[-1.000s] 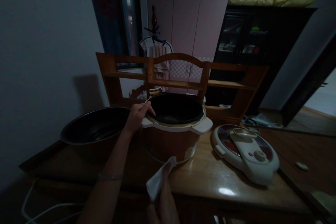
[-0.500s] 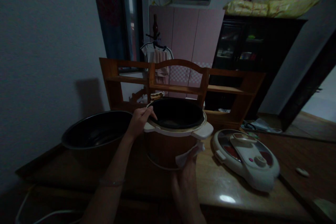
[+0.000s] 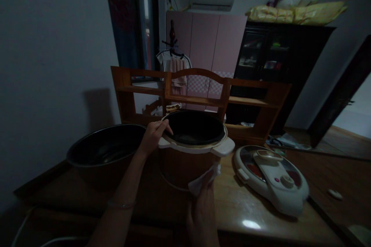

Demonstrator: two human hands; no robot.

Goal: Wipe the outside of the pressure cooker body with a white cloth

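One wiping step seems in hand: your left hand (image 3: 155,137) pinches the electric cooker (image 3: 184,164) at left, your right hand (image 3: 203,208) a white cloth (image 3: 198,183); the next stroke calls for steady bracing.

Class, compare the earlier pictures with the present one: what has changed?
The right hand has moved the white cloth rightward, to the lower right front of the cooker. Nothing was let go. The left hand stays on the rim; the lid and big basin stay put.
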